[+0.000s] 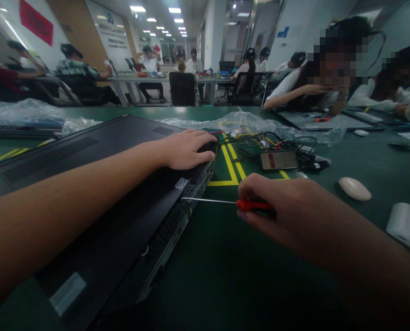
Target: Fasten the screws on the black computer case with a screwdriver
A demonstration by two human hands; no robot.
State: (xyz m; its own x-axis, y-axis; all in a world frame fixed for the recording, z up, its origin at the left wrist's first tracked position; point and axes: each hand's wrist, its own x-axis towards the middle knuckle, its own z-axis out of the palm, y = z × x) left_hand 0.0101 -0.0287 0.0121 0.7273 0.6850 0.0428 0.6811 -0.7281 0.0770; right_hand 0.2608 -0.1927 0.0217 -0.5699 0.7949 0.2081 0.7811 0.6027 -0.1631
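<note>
A black computer case lies on its side on the green table, its rear panel with vents and ports facing right. My left hand rests palm down on the top cover near the far rear corner, fingers stretched out. In my right hand is a screwdriver with a red and black handle, held nearly level. Its thin metal shaft points left, and the tip meets the rear edge of the case below a small patterned label. Whether a screw sits under the tip, I cannot tell.
Beyond the case lie clear plastic wrap, tangled cables and a power adapter. A white mouse-shaped object and a white plastic block stand at right. Across the table a person sits at a dark panel.
</note>
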